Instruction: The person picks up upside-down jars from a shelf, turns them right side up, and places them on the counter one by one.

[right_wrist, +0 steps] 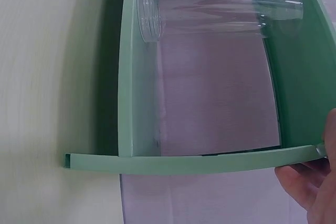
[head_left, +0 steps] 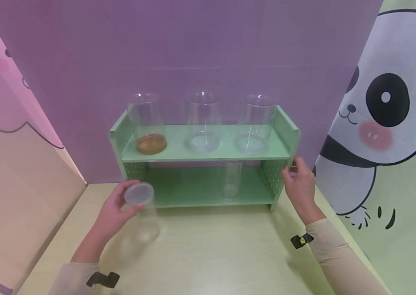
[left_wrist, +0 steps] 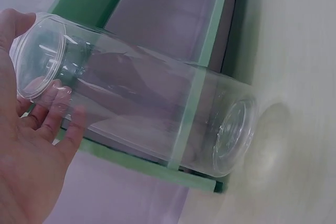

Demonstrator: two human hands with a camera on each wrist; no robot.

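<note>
My left hand point(head_left: 114, 211) grips a clear plastic jar point(head_left: 147, 219) near its top, thumb and fingers around the lidded end. Held a little off the table, the jar stands in front of the left end of a green two-tier shelf point(head_left: 208, 205). In the left wrist view the see-through jar point(left_wrist: 142, 98) appears empty. My right hand point(head_left: 300, 186) holds the shelf's right side panel point(right_wrist: 210, 163) near the upper tier, fingers at its edge. On the lower tier, right of the middle, stands another clear jar point(head_left: 231, 180).
Three larger clear jars line the upper tier: the left jar point(head_left: 147, 119) with a brown bottom, the middle jar point(head_left: 204, 119) and the right jar point(head_left: 256, 119). A pale wooden table point(head_left: 208, 258) lies under the shelf. Behind rises a purple wall point(head_left: 193, 41); a panda-printed panel point(head_left: 388, 143) borders the right.
</note>
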